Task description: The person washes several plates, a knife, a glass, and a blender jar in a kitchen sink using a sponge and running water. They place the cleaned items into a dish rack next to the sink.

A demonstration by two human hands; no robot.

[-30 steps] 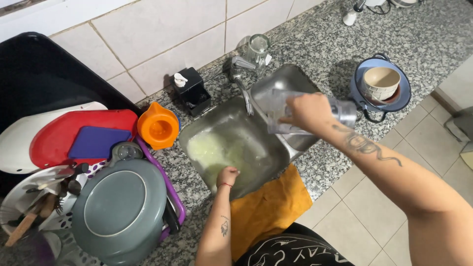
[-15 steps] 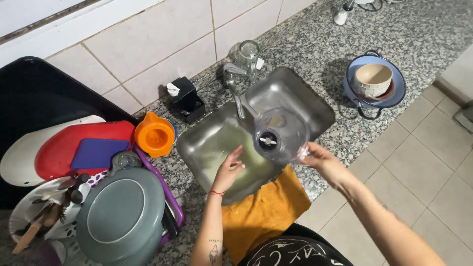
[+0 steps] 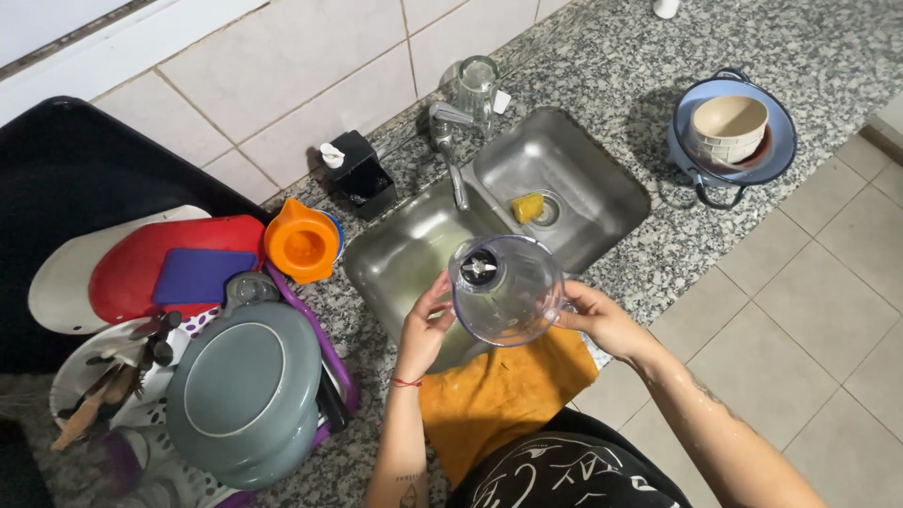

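Clear plastic, the blender jug (image 3: 503,292) hangs tilted over the near edge of the steel sink (image 3: 574,160), its open mouth turned up toward the camera so the small blade hub shows inside. The right hand (image 3: 602,320) is wrapped around the jug's handle side, fingers closed on it. The left hand (image 3: 425,329) presses against the opposite wall with fingers partly curled, thumb near the rim. Below the jug an orange cloth (image 3: 499,395) drapes over the front of the speckled granite surface (image 3: 602,56). In the sink's basin a yellow sponge (image 3: 528,206) lies beside the drain, and the tap (image 3: 450,155) reaches over the divide between the two basins. A glass jar (image 3: 477,83) stands behind the tap, and a black soap dispenser (image 3: 357,174) sits to its left. Further left, an orange funnel-shaped piece (image 3: 301,245), a red board (image 3: 150,263) and a grey bowl (image 3: 240,390) fill a drying rack. To the right, a beige bowl (image 3: 729,127) rests inside a blue pot (image 3: 776,160).
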